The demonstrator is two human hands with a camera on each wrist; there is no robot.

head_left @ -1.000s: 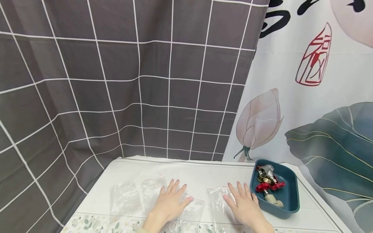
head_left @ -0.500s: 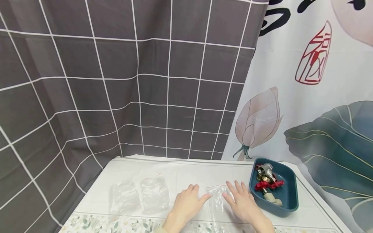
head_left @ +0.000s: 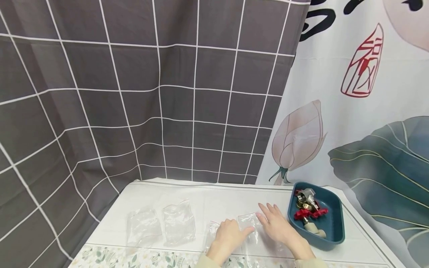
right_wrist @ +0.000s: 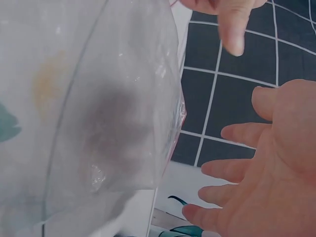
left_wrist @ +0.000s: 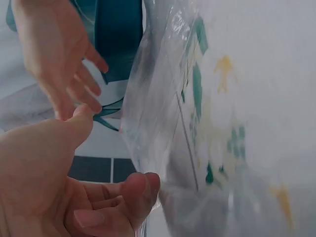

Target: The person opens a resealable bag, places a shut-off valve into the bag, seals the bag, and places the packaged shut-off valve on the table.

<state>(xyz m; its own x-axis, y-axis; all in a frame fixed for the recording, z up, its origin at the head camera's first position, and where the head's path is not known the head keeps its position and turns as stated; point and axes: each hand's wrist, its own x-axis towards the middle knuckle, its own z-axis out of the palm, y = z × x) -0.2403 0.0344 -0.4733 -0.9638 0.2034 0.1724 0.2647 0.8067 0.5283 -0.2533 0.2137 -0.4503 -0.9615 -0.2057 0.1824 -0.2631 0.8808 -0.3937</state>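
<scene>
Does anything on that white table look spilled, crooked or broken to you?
Nothing looks spilled or plainly broken. The wrinkled clear plastic bag second from the left lies askew, its top edge tilting up to the right. The red and silvery fittings lie jumbled toward the left side of the dark-teal plastic bin.

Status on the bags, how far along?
Apparently done: two clear plastic bags lie on the white tabletop.
In hand: left hand and right hand are at another clear bag; left grip unclear.
Remaining, presumably: red-handled metal fittings sit in the dark-blue plastic tray.
</scene>
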